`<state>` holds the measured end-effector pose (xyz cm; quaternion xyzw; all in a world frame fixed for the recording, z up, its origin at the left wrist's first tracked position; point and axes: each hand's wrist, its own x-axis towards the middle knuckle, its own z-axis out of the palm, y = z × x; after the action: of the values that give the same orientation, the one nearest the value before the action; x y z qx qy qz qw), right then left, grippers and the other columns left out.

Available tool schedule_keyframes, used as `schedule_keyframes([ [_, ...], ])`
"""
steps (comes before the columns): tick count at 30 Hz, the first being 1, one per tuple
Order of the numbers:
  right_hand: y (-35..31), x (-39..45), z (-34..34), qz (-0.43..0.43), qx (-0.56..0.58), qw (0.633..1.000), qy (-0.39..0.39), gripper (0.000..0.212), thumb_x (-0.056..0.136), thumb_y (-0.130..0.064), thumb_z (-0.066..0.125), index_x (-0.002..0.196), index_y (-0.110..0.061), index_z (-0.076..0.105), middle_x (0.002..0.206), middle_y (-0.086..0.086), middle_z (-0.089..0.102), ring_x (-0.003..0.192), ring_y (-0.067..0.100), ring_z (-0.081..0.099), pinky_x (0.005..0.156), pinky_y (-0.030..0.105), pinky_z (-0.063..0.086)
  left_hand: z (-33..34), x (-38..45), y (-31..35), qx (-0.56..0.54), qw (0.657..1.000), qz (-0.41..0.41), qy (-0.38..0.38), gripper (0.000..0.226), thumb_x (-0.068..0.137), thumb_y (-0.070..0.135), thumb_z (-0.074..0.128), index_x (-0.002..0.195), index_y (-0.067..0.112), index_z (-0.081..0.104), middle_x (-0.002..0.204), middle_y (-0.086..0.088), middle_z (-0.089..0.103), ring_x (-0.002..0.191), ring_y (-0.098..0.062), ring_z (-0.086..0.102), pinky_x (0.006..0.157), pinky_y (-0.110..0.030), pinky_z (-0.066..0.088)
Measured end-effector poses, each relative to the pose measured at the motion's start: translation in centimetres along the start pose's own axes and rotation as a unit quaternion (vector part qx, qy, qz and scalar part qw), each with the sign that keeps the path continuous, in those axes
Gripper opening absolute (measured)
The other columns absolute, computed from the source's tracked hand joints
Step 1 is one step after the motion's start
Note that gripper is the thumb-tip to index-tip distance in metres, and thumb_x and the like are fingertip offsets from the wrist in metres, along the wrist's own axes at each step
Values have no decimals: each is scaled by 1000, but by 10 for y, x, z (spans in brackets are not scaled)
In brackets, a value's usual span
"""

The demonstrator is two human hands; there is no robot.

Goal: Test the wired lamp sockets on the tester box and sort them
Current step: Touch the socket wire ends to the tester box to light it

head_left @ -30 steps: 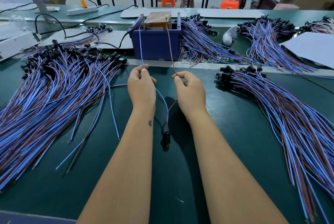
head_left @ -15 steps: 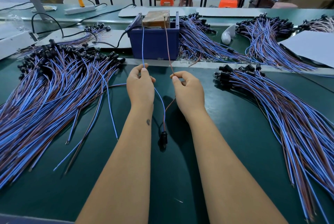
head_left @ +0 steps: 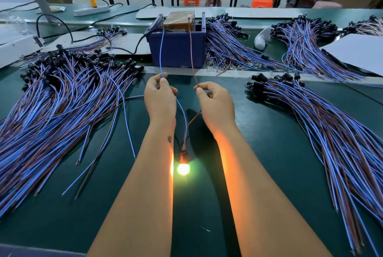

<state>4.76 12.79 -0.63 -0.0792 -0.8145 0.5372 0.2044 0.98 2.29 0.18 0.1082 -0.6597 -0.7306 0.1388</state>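
Testing step: one wired socket is live on the tester box, its bulb lit.

The left hand (head_left: 160, 99) pinches the blue lead (head_left: 161, 53) and the right hand (head_left: 215, 103) pinches the brown lead (head_left: 191, 49), fingers curled, both leads running up to the tester box (head_left: 177, 49); the exact contact points there are hard to make out. The socket (head_left: 183, 154) hangs well in front of the box, between the forearms, and its bulb (head_left: 183, 169) glows (a pass, I judge). Next: lift the leads off and lay the piece on one of the bundles flanking the box, left pile (head_left: 51, 99) or right pile (head_left: 323, 120); which takes passes is unclear.
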Motion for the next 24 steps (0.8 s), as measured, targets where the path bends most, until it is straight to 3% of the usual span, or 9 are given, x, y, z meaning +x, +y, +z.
schedule_keyframes([
  [6,-10,-3,2,-39,8,999,-3,15,96,-22,56,100,-21,70,78,-6,67,70,12,58,67,33,49,1,-5,6,-21,992,-23,-123,13,99,18,53,94,22,65,60,12,65,47,-2,53,48,-18,42],
  [10,-7,-3,1,-20,0,1000,-17,13,93,-24,58,96,-24,71,64,-12,57,58,6,48,59,26,37,5,-7,6,-9,983,-24,-181,12,95,20,59,93,21,71,55,17,55,44,0,44,43,-13,35],
  [15,-13,-5,-1,-19,12,998,-53,18,93,-28,60,89,-17,74,71,-7,66,68,13,57,66,30,45,5,-8,6,-56,985,-26,-159,15,96,14,57,84,16,64,48,13,43,40,-4,31,43,-17,29],
  [19,-15,-7,-4,-6,-55,995,-83,14,89,-28,62,78,-22,68,63,-6,56,67,18,51,63,29,38,0,-5,12,-185,973,-76,-120,17,100,13,53,83,17,55,54,8,50,45,-6,42,45,-18,36],
  [24,-18,-10,-12,-65,-281,957,32,22,95,-33,49,99,-26,69,84,-2,62,77,23,50,56,30,29,-3,-4,14,-227,964,-103,-91,23,101,29,50,82,19,55,55,8,55,47,-7,50,46,-19,41],
])
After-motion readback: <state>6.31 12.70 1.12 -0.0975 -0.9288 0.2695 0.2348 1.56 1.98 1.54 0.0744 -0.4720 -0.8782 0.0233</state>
